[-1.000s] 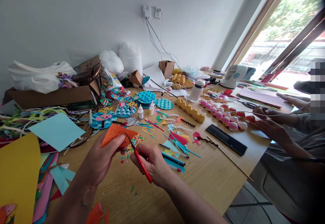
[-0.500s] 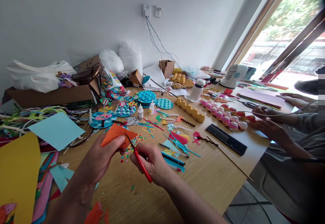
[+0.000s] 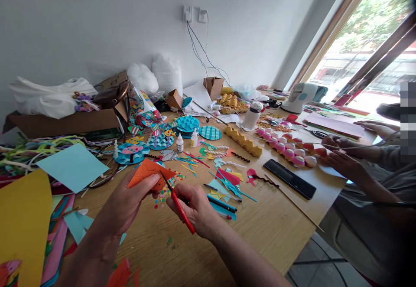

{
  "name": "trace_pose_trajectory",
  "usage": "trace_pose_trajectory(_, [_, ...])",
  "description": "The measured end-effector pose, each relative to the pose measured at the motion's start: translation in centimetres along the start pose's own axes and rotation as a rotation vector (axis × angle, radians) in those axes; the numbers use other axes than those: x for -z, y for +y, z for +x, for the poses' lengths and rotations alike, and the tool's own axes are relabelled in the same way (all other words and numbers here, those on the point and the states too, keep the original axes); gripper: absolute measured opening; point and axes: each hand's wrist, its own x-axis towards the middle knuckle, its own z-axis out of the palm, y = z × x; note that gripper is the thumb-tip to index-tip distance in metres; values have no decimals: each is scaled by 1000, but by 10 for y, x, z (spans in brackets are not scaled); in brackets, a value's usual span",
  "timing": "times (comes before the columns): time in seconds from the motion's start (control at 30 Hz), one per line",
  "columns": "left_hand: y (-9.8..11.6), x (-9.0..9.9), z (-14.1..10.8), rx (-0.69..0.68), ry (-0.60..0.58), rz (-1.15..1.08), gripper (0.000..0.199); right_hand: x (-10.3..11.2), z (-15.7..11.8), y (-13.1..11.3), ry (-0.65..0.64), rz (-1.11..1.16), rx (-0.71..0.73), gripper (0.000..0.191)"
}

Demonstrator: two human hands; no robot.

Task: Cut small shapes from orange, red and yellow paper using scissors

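Observation:
My left hand pinches a piece of orange paper between thumb and fingers, above the table. Dark drawn lines show on the paper. Red-handled scissors are gripped in my right hand, their blades pointing up and left to the paper's right edge. Whether the blades are fully closed, I cannot tell. Small coloured paper dots lie on the table below the paper. Right of my right hand are several pens and thin blue paper strips.
Two small white bottles stand behind my hands, near blue decorated discs. A light blue sheet and yellow paper lie at left. To the right are a black flat case, a wooden stick and another person's hands.
My hands, the orange paper and the scissors have barely moved. The other person's hand at right has shifted slightly.

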Motion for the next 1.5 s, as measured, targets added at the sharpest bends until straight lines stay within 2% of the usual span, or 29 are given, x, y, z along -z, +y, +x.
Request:
trace_pose_trajectory(0.27, [0,-1,-1,-26,32,18,16,0,1,2,0,16,-28,29])
trace_pose_trajectory(0.57, [-2,1,1,-20,10,43,12,-1,0,1,1,10,-28,29])
trace_pose_trajectory(0.97, [2,8,1,-58,-106,155,19,0,1,-1,-15,-35,-1,29])
trace_pose_trajectory(1.13, [3,6,0,-101,-94,163,22,1,0,-2,-8,-41,-16,31])
trace_pose_trajectory(1.5, [3,5,1,-99,-58,159,24,1,1,-1,-27,13,-36,29])
